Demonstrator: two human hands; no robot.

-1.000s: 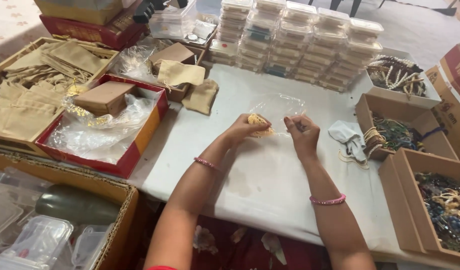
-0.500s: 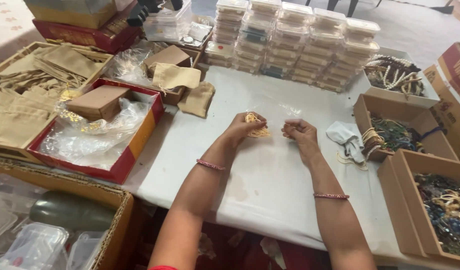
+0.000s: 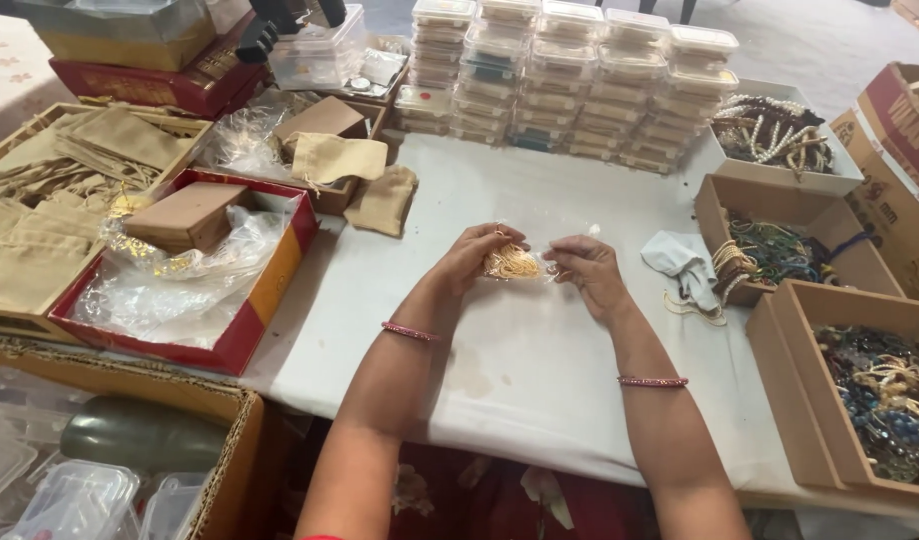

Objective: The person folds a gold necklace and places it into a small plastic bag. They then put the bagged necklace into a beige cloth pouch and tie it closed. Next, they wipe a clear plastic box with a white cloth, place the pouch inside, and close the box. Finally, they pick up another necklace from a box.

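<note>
Both my hands meet over the middle of the white-covered table (image 3: 540, 370). My left hand (image 3: 475, 255) and my right hand (image 3: 590, 270) together pinch a small clear plastic bag with golden jewellery (image 3: 515, 263) inside it. The bag lies low, just above or on the cloth; I cannot tell which. Each wrist wears a thin red bangle.
A red box (image 3: 270, 290) with clear wrap and a brown box stands at left, beside tan cloth pouches (image 3: 55, 215). Stacks of clear plastic containers (image 3: 570, 80) line the back. Cardboard boxes of beaded jewellery (image 3: 880, 390) stand at right. A white cloth (image 3: 680, 260) lies near them.
The bag, held up and spread open one second ago, has come down to the table and is bunched small between both hands. The camera view has shifted slightly.
</note>
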